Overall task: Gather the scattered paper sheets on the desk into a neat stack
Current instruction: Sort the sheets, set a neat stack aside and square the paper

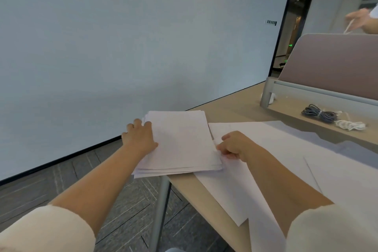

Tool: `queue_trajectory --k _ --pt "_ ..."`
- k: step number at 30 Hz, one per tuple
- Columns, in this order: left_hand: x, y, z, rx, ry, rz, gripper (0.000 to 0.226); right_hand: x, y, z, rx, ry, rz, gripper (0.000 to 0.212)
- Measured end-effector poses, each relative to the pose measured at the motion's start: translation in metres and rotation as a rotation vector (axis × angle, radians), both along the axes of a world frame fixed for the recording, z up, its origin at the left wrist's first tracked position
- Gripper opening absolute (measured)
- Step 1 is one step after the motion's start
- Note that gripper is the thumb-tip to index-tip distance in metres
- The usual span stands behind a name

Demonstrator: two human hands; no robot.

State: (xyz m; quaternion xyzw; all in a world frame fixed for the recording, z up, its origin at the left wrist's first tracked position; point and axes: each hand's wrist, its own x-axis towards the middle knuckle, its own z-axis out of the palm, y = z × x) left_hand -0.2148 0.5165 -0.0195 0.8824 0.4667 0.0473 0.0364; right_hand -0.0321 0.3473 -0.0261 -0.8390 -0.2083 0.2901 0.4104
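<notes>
A stack of white paper sheets [182, 141] lies at the desk's left end, partly overhanging the edge. My left hand [140, 137] grips the stack's left side, fingers curled over its far left corner. My right hand [235, 146] pinches the stack's right edge near its lower corner. More loose white sheets [286, 149] lie spread over the wooden desk [235, 106] to the right, under my right forearm, some overlapping and reaching the near edge.
A grey cable coil [318, 113] and a white cable [350, 125] lie on a raised shelf below a mauve partition [335, 63]. Another person's hand [360, 19] shows beyond it. A metal desk leg [161, 210] stands below the desk end, over grey floor.
</notes>
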Motion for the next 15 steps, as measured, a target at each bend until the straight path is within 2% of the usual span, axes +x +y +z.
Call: queue_trajectory --k 2,4,7,10,13,15 --pt "0.015 -0.022 0.005 0.019 -0.06 -0.2 0.062 0.006 -0.017 0.004 -0.029 -0.108 -0.039 0.049" --pt "0.03 -0.049 0.008 -0.058 -0.143 -0.451 0.057 0.014 -0.033 0.007 -0.083 -0.177 -0.057 0.053" --pt "0.05 -0.098 0.008 -0.207 -0.074 -0.746 0.062 0.022 -0.064 0.007 -0.227 -0.266 -0.072 0.063" --pt "0.065 -0.137 -0.004 -0.254 0.128 -0.862 0.083 0.032 -0.096 0.005 -0.355 -0.313 -0.136 0.066" --pt "0.073 -0.159 -0.016 -0.259 0.308 -0.877 0.102 0.037 -0.125 0.003 -0.392 -0.292 -0.155 0.071" --pt "0.074 -0.165 -0.018 -0.243 0.344 -0.871 0.105 0.037 -0.137 0.001 -0.38 -0.291 -0.107 0.086"
